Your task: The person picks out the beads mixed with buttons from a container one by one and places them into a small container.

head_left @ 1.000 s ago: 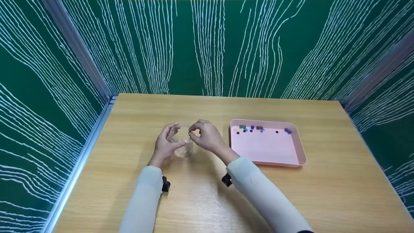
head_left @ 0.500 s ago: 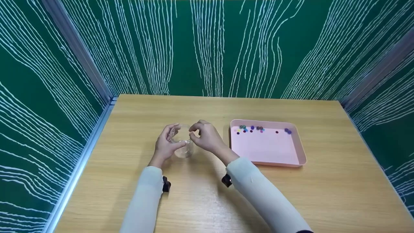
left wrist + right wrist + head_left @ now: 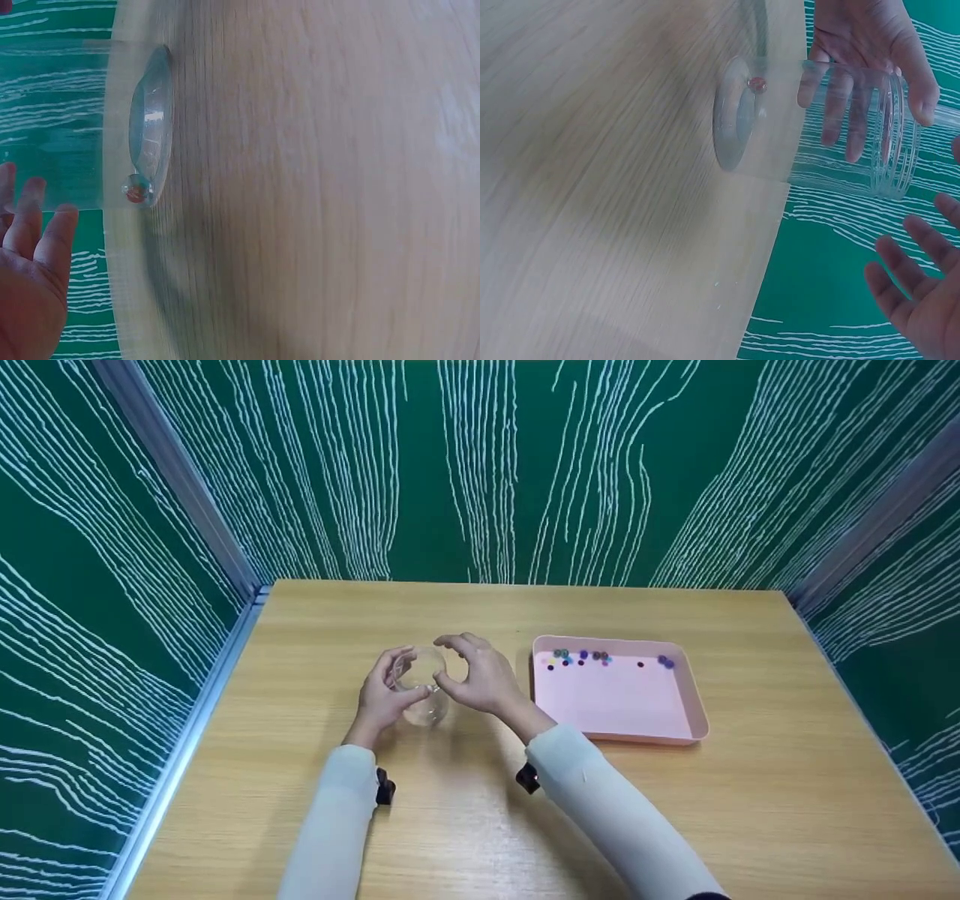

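A clear jar [image 3: 427, 711] stands upright on the wooden table, left of the tray. My left hand [image 3: 384, 697] holds it near the mouth, thumb over the front of the rim and fingers round the far side. Inside, at the bottom edge, lies a small glass marble [image 3: 136, 189] with a reddish-orange core, also visible through the wall in the right wrist view. Close to the right side of the jar's rim is my right hand [image 3: 484, 675], thumb and forefinger parted with nothing seen between them. Its spread fingers [image 3: 900, 281] show beside the jar in the right wrist view.
To the right lies a shallow pink tray [image 3: 615, 712]. Several marbles [image 3: 601, 656] and small coloured dots run along its far side. Green walls with white lines [image 3: 480, 472] enclose the table [image 3: 465, 825] at the back and sides.
The right thumb and forefinger, together at the jar's rim before, have parted, and the small thing between them is gone from there. The left hand keeps its hold on the jar.
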Action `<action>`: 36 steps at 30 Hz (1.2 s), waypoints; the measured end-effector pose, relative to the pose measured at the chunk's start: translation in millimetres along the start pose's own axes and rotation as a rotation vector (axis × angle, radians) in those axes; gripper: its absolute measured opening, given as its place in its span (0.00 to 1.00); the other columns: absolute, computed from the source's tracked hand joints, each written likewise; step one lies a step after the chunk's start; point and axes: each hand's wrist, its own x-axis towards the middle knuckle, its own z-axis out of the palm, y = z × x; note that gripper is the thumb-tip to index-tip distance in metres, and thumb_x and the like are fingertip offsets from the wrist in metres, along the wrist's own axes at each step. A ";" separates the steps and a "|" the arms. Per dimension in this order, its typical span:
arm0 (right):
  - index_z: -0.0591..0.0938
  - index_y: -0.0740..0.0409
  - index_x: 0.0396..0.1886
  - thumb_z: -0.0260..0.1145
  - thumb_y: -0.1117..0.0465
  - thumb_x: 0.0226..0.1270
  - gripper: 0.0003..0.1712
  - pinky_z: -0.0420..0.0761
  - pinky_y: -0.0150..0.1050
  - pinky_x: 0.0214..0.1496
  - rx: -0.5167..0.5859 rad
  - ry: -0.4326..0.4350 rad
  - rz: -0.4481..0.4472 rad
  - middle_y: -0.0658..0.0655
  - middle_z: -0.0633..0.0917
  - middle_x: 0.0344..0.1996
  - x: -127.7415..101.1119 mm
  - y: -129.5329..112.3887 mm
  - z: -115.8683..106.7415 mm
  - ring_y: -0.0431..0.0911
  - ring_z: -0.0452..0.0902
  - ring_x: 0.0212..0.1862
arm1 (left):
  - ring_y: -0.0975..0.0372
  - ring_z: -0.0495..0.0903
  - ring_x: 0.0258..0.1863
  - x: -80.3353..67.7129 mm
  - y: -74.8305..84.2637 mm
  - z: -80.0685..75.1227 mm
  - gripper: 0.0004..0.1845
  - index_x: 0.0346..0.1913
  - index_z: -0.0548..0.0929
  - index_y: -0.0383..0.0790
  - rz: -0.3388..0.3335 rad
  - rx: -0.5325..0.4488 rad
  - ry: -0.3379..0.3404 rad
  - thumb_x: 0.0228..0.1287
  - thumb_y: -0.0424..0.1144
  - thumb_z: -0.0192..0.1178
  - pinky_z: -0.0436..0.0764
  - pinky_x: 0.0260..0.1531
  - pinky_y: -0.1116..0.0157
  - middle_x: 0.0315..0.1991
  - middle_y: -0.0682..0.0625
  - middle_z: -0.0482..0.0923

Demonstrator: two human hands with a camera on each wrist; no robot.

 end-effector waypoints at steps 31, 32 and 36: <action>0.75 0.41 0.61 0.67 0.43 0.57 0.31 0.69 0.57 0.66 -0.011 -0.009 0.077 0.48 0.80 0.59 -5.6 15.0 -14.3 0.48 0.72 0.62 | 0.48 0.68 0.68 10.2 -33.6 -1.3 0.38 0.64 0.71 0.47 0.008 0.016 0.044 0.46 0.32 0.73 0.64 0.71 0.53 0.65 0.39 0.71; 0.75 0.41 0.61 0.66 0.43 0.57 0.31 0.70 0.57 0.66 -0.019 -0.014 0.080 0.48 0.80 0.59 -5.7 15.7 -15.3 0.48 0.72 0.62 | 0.49 0.68 0.68 10.0 -33.4 -1.1 0.38 0.64 0.71 0.47 0.011 0.016 0.045 0.46 0.32 0.73 0.64 0.71 0.53 0.65 0.39 0.71; 0.75 0.40 0.61 0.66 0.43 0.57 0.31 0.71 0.56 0.64 -0.038 -0.028 0.089 0.48 0.80 0.57 -4.9 18.6 -19.4 0.48 0.73 0.60 | 0.48 0.67 0.68 9.7 -31.9 -0.7 0.38 0.63 0.71 0.47 0.004 -0.003 0.042 0.46 0.31 0.73 0.63 0.71 0.50 0.66 0.39 0.70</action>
